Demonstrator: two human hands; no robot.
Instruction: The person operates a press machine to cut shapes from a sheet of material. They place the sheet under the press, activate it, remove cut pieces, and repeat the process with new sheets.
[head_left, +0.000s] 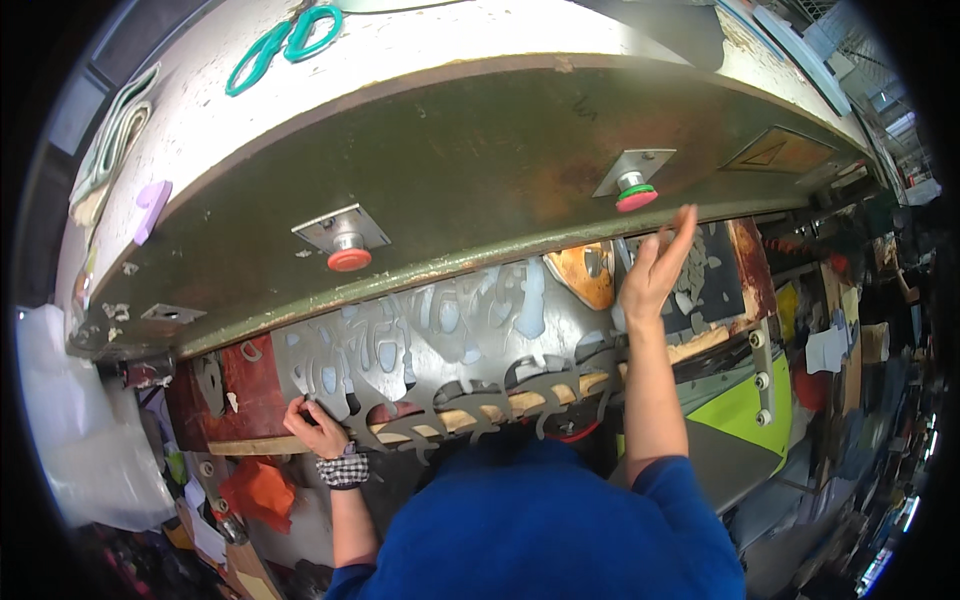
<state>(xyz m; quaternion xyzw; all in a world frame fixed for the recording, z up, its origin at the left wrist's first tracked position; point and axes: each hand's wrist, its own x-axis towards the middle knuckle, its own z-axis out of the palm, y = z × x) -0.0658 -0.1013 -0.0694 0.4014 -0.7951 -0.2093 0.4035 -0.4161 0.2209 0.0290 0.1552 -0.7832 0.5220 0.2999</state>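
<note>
Sheet (495, 350), grey, with cut-outs, 1: lying along green machine beam's (480, 170) lower edge. Left hand (318, 432): fingers bent at sheet's lower left edge, grip cannot be told. Right hand (655, 277): empty, fingers extended, near pink-and-green button (637, 202). Orange-brown piece (578, 275): at sheet's upper right.

Looks smooth and faintly glossy on the sheet (437, 378), like scuffed painted metal on the beam (480, 160), smooth plastic on the far left handles (293, 48), matt cloth on the wristband (342, 470).

teal-handled scissors (289, 52), folded cloth (118, 140), purple piece (151, 211), translucent plastic sheeting (90, 420), crumpled orange material (262, 494)
</note>
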